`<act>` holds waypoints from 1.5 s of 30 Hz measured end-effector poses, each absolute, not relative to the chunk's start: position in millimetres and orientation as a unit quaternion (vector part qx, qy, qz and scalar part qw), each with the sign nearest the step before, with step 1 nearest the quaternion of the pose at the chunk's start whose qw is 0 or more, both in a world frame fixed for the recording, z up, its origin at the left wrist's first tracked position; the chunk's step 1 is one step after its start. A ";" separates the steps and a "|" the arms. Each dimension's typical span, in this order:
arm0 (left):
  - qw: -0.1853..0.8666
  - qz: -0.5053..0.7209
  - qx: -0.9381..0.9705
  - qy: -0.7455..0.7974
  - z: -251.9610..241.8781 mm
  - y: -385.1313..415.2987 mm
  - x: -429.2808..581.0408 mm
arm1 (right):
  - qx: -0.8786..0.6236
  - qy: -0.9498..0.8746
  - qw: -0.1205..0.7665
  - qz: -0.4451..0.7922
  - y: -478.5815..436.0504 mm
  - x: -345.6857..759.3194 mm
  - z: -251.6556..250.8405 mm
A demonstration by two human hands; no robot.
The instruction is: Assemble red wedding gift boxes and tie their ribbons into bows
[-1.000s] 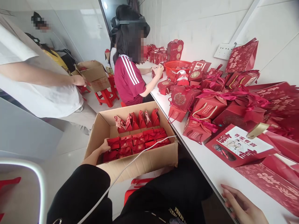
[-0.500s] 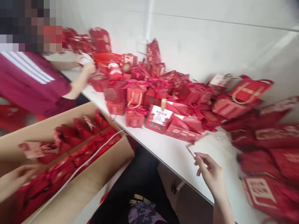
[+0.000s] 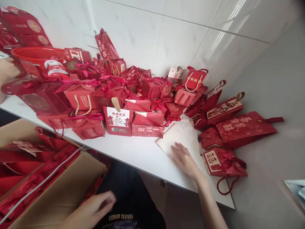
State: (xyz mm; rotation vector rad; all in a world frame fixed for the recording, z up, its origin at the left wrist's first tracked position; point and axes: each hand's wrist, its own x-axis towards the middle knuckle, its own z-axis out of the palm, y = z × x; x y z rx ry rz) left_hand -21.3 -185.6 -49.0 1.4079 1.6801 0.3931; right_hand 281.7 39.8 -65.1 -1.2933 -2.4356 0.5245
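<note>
My right hand [image 3: 184,159] lies with its fingers stretched out on the near edge of a stack of white paper sheets [image 3: 189,135] on the table. Beside the stack's right edge is a dark pen [image 3: 199,143]. Above my lap, near the wall of a cardboard carton [image 3: 63,186], my left hand [image 3: 94,206] is slightly blurred, its fingers loosely curled with a gap to the thumb and nothing visible in it. Red gift bags and boxes with ribbons [image 3: 35,178] fill the carton. Closest to the paper stands a long red gift box [image 3: 147,125].
Many red gift boxes [image 3: 88,128] crowd the white table [image 3: 133,152] back to the tiled wall. A red plastic basket [image 3: 35,52] stands at left, near another person's hand [image 3: 8,70]. More gift boxes [image 3: 247,128] line the right end. A white cord [image 3: 43,184] crosses the carton.
The view has swung right. My left hand has come out of the carton to above my lap. My right hand, earlier raised over the paper's edge, now rests spread on it.
</note>
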 end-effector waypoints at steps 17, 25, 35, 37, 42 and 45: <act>0.158 0.220 0.820 0.504 -63.5 -35.7 64.3 | -0.711 -0.682 0.172 0.020 112.1 294.9 -58.3; 0.208 0.211 0.814 0.500 -57.2 -71.0 76.4 | -0.743 -0.650 0.137 0.082 108.3 299.7 -50.5; 0.110 0.242 0.813 0.519 -74.5 -69.1 88.7 | -0.435 -0.483 0.493 0.578 44.1 253.9 -37.6; 0.111 0.238 0.809 0.526 -75.5 -70.1 90.1 | -0.417 -0.439 0.506 0.615 35.0 237.2 -49.0; 0.122 0.234 0.804 0.533 -75.2 -71.0 90.9 | -0.423 -0.484 0.498 0.582 26.2 222.6 -69.0; 0.118 0.242 0.801 0.534 -75.7 -71.0 91.4 | -0.478 -0.527 0.485 0.509 27.2 222.4 -70.4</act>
